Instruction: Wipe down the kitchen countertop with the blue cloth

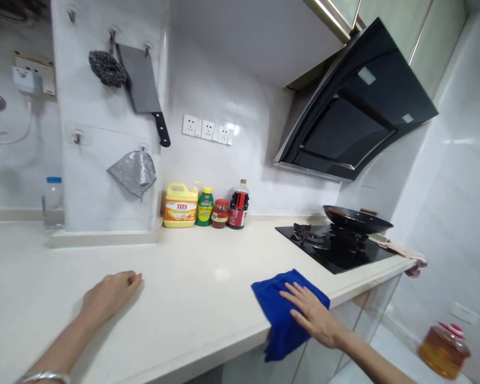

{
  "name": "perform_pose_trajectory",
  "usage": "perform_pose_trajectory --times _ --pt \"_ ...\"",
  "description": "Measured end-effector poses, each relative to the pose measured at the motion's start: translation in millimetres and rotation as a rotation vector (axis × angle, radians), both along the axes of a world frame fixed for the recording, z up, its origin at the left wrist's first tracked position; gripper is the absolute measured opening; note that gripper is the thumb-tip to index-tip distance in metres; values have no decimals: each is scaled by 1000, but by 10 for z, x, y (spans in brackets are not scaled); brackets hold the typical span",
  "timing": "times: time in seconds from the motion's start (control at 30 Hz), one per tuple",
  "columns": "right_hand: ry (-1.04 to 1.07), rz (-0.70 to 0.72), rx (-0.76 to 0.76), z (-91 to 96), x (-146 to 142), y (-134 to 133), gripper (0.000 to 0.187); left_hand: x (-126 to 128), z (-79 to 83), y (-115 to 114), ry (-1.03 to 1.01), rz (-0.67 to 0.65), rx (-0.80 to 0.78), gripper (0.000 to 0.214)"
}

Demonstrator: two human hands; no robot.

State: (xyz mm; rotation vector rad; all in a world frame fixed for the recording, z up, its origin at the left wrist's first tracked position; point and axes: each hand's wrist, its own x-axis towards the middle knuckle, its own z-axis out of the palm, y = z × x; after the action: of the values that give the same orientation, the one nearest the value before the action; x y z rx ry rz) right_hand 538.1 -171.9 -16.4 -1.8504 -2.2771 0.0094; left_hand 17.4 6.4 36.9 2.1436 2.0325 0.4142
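Observation:
My right hand lies flat, fingers stretched out, on a blue cloth at the front edge of the white countertop. Part of the cloth hangs down over the edge. My left hand rests on the bare countertop further left, palm down with the fingers loosely curled, holding nothing. A metal bracelet shows on the left wrist.
A black gas hob with a wok sits at the right, under a black range hood. A yellow detergent jug, jars and a sauce bottle stand by the wall. A cleaver hangs above. An oil bottle stands on the floor.

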Motion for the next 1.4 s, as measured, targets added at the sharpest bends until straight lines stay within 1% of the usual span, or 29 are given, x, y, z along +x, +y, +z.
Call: perform_pose_trajectory --times 0.1,0.17,0.23,0.33,0.43,0.53,0.6,0.7,0.77,0.9,1.03,1.1,1.2,1.4 --pt "-29 -169 36 -108 372 92 55 -271 12 28 143 14 -1 53" --pt "-71 -297 30 -138 529 203 54 -391 -8 63 222 -14 25 54" --pt "-109 -405 4 -145 624 342 54 -466 -57 105 212 -33 49 54" --pt "-132 -511 -62 -132 690 590 54 -510 -163 165 132 5 45 54" --pt "-139 -614 -130 -95 700 886 55 -508 -243 201 114 36 46 52" --pt "-130 -702 -160 -36 639 1239 56 -488 -262 203 130 37 44 49" --pt "-120 -744 -165 11 541 1504 57 -474 -255 200 144 36 42 47" --pt "-108 -792 -171 83 303 1929 60 -458 -247 210 159 44 24 43" --pt "-105 -789 -172 123 96 2214 60 -449 -243 226 176 54 3 41" --pt "-105 -708 -168 171 -373 2740 60 -423 -220 245 210 72 -41 39" --pt "-91 -578 -167 191 -879 3159 61 -383 -191 221 185 79 -69 38" --pt "-80 -516 -172 204 -1142 3315 62 -367 -186 198 186 91 -55 37" --pt "-68 -438 -181 237 -1543 3477 62 -350 -176 154 188 78 -24 37" --pt "-58 -252 -191 298 -2378 3620 64 -316 -110 75 184 83 -32 36"
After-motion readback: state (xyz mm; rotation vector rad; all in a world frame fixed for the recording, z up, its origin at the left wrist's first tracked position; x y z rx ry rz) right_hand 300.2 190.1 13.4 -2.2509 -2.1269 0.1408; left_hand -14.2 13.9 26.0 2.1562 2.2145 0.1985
